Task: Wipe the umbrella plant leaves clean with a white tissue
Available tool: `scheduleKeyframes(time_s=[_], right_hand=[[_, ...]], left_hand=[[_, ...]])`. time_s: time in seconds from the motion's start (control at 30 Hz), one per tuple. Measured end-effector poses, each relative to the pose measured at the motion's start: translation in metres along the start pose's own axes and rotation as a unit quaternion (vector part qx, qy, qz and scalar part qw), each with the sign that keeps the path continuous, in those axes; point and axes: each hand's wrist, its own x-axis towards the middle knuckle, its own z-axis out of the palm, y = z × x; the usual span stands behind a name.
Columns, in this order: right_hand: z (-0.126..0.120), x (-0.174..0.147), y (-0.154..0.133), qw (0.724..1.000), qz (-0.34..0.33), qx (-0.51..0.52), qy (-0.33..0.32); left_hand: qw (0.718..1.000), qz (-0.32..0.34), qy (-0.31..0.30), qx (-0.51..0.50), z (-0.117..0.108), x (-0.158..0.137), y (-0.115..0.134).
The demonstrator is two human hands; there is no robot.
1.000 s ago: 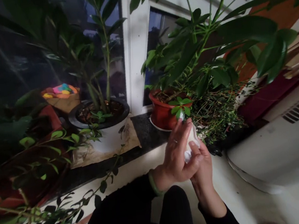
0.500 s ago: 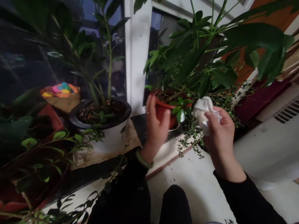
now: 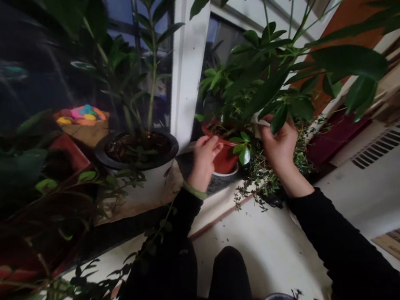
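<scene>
At the left side of a red flower pot [image 3: 226, 160], my left hand [image 3: 201, 163] has its fingers closed at the pot's rim. Its fingertips are pressed together there. Farther right, my right hand [image 3: 282, 143] is closed on a white tissue [image 3: 261, 120], mostly hidden behind its fingers and the leaves. A glossy dark leaf [image 3: 279, 119] hangs in front of that hand. The red pot holds a bushy green plant [image 3: 213, 79] and stands on a pale saucer. Small-leaved trailing stems [image 3: 258, 181] spill down beside it.
To the left stands a white pot with a black rim [image 3: 172, 148], holding a tall plant. Behind it is a paper container of colourful pieces [image 3: 86, 127]. Large leaves [image 3: 349, 61] overhang at upper right. A blue-rimmed pot [image 3: 273, 299] sits by my knees, a vented white unit [image 3: 387, 166] at right.
My right hand has moved up and inward among the leaves with the tissue, now largely hidden. My left hand's fingers, spread before, have closed at the red pot's rim.
</scene>
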Motion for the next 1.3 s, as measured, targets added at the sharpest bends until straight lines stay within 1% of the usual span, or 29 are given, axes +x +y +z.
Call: scheduleKeyframes(time_s=[0.1, 0.2, 0.33, 0.47, 0.57, 0.63, 0.7, 0.83, 0.9, 1.0, 1.07, 1.13, 1.2, 1.3], right_hand=[[0.007, 0.007, 0.006, 1.000, 0.013, -0.024, -0.005], [0.014, 0.011, 0.009, 0.997, 0.011, -0.058, -0.039], [0.015, 0.006, 0.012, 0.995, 0.014, -0.076, -0.070], [0.004, -0.001, 0.016, 0.996, 0.024, -0.072, -0.052], [-0.004, 0.001, 0.015, 0.996, 0.039, -0.068, -0.049], [-0.005, 0.005, 0.012, 0.995, 0.054, -0.068, -0.040], [-0.003, 0.010, 0.010, 0.995, 0.050, -0.075, -0.036], [-0.002, 0.011, 0.011, 0.993, 0.015, -0.090, -0.077], [-0.006, 0.008, 0.012, 0.992, 0.015, -0.081, -0.091], [-0.016, 0.001, 0.006, 0.994, 0.033, -0.076, -0.068], [-0.022, -0.002, 0.000, 0.995, 0.030, -0.081, -0.050], [-0.025, -0.001, -0.006, 0.994, 0.018, -0.092, -0.057], [-0.023, 0.002, -0.010, 0.993, 0.016, -0.100, -0.067], [-0.016, 0.010, -0.009, 0.992, 0.025, -0.107, -0.060]], left_hand=[[0.999, 0.009, -0.047, 0.007, -0.002, -0.012, -0.010], [0.997, 0.012, -0.076, 0.018, -0.005, -0.024, -0.018], [0.996, 0.016, -0.078, 0.032, -0.007, -0.027, -0.022], [0.997, 0.003, -0.074, 0.029, -0.007, -0.023, -0.021], [0.997, -0.003, -0.067, 0.028, -0.006, -0.022, -0.021], [0.997, -0.003, -0.065, 0.029, -0.006, -0.023, -0.021], [0.997, -0.002, -0.066, 0.030, -0.006, -0.023, -0.020], [0.997, -0.002, -0.064, 0.035, -0.006, -0.024, -0.020], [0.997, -0.002, -0.066, 0.036, -0.006, -0.023, -0.020], [0.997, -0.003, -0.066, 0.045, -0.007, -0.022, -0.023], [0.997, -0.001, -0.064, 0.054, -0.008, -0.020, -0.025], [0.996, 0.006, -0.064, 0.059, -0.009, -0.019, -0.027], [0.996, 0.011, -0.067, 0.060, -0.009, -0.018, -0.027], [0.996, 0.014, -0.069, 0.060, -0.010, -0.018, -0.027]])
